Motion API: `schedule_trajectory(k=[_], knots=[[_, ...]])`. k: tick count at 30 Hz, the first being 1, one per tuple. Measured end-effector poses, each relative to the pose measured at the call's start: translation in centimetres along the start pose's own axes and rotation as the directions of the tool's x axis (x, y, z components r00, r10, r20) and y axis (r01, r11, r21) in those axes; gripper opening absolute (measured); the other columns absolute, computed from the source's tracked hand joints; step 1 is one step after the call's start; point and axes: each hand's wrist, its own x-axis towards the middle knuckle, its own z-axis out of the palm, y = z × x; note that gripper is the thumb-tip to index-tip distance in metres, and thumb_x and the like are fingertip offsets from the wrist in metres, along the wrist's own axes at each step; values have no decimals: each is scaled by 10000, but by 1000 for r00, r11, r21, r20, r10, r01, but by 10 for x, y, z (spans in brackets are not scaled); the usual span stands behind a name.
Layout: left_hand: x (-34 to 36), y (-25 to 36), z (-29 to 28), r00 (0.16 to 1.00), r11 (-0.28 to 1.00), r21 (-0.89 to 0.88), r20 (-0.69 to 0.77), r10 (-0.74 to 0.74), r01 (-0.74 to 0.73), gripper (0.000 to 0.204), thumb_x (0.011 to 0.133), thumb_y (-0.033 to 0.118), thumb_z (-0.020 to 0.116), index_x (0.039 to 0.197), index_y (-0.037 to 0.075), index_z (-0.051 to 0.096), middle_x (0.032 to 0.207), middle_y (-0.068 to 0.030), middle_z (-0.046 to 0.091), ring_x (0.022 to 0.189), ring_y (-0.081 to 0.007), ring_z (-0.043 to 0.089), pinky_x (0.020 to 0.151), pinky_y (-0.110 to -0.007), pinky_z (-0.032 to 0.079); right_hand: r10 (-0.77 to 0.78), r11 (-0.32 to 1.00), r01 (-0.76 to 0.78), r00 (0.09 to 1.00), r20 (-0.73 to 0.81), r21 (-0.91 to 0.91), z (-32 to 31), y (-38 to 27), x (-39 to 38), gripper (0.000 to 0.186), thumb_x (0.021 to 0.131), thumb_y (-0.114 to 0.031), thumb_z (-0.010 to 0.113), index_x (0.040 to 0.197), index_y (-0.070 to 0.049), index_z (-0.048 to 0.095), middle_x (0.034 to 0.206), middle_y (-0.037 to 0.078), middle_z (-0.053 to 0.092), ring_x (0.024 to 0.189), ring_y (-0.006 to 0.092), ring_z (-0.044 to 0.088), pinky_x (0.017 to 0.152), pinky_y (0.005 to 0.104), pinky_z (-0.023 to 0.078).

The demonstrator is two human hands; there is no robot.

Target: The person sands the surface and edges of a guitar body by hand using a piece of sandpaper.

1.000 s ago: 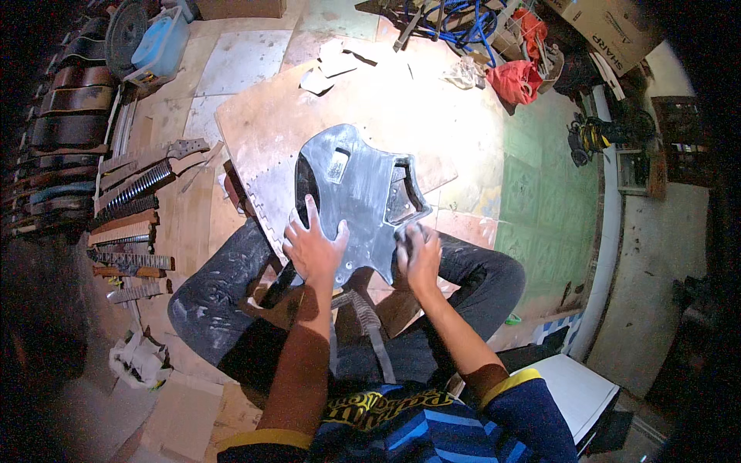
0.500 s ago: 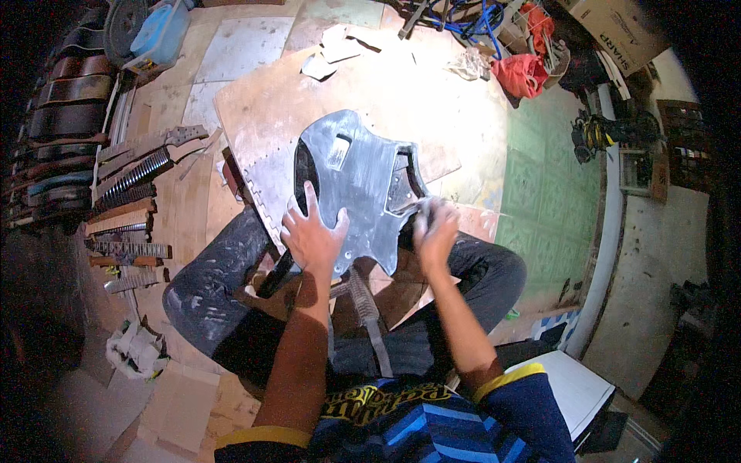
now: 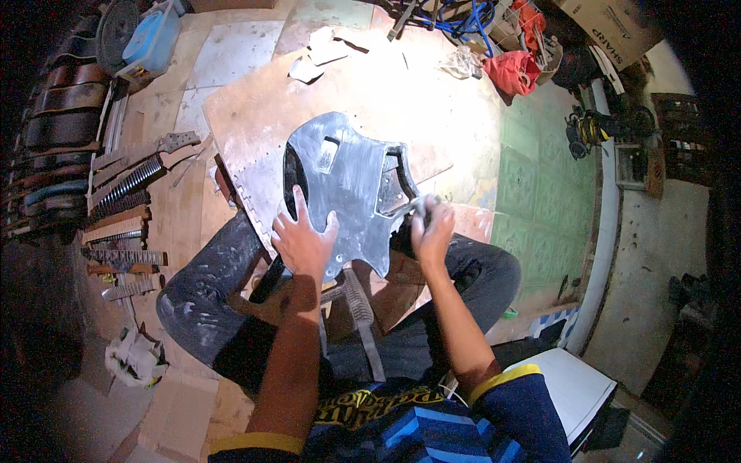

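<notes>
A dark grey guitar body, streaked with pale dust, lies on a light wooden board between my crossed legs, with a small rectangular opening and a larger cavity at its right. My left hand rests on its lower left face, fingers spread. At the right edge, just below the cavity, my right hand grips a small greyish piece, possibly sandpaper; it is partly hidden by my fingers. Below the body, a grey strip of wood or metal shows between my legs.
Guitar necks and stacked dark curved bodies line the left. A blue tub, scrap paper, blue cables, a red bag and a cardboard box lie beyond. A white case is at lower right.
My right hand has moved upward along the body's right edge, toward the cavity, with the small piece. My left hand stays spread on the body. The view has shifted slightly.
</notes>
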Motion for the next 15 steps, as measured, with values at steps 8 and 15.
schedule_trajectory(k=[8, 15], knots=[[-1, -6, 10, 989, 998, 14, -131, 62, -60, 900, 826, 544, 681, 1588, 243, 309, 1197, -287, 554, 1181, -430, 510, 989, -610, 402, -84, 990, 99, 985, -148, 103, 18, 12, -14, 363, 810, -90, 705, 1143, 6, 596, 1082, 236, 565, 1049, 445, 536, 885, 519, 435], [-3, -5, 7, 994, 999, 7, -103, 46, -45, 904, 829, 546, 676, 1593, 244, 297, 1248, -320, 544, 1213, -451, 500, 996, -620, 399, -123, 960, 167, 972, -199, 223, 31, 13, -18, 307, 800, -56, 703, 1070, 23, 580, 1079, 253, 547, 1033, 446, 530, 904, 524, 427]])
